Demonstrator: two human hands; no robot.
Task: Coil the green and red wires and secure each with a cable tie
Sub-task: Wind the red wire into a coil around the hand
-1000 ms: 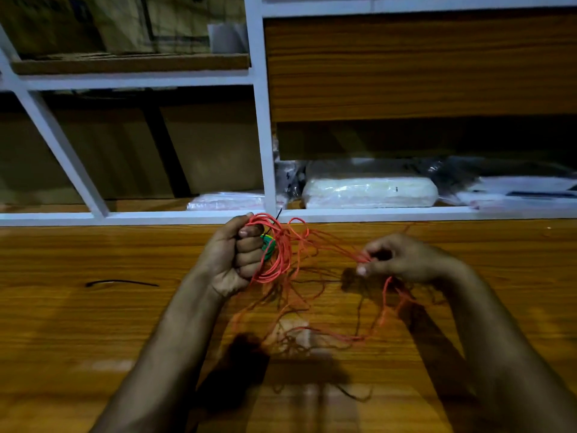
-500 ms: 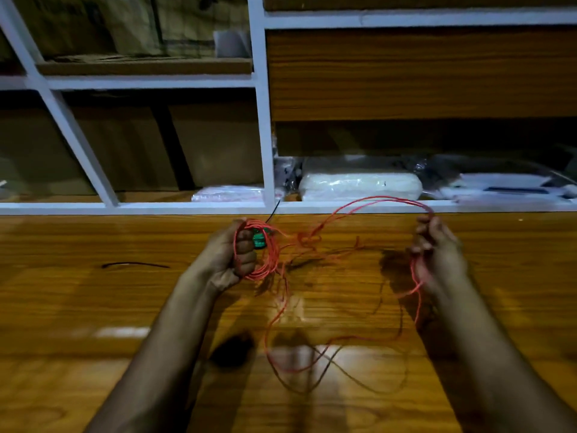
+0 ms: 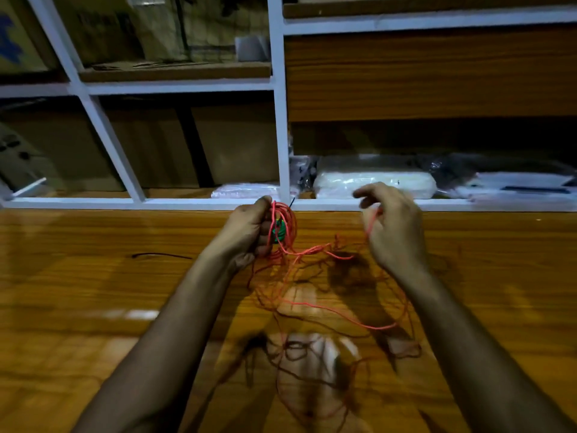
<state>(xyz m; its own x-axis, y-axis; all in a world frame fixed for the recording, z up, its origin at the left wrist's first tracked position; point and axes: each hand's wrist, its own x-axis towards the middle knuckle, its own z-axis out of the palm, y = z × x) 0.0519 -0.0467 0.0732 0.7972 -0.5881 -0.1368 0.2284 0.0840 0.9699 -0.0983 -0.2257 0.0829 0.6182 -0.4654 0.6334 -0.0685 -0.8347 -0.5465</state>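
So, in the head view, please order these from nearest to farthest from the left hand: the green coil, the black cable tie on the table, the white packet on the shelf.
From the left hand:
1. Green coil: held in that hand, inside the red wire loops.
2. Black cable tie: on the table, to the left.
3. White packet: on the shelf, behind and to the right.

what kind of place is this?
Probably a storeroom or small workshop: white-framed shelving holding cardboard boxes and plastic-wrapped packs, behind a wooden worktop where red wire is being coiled.
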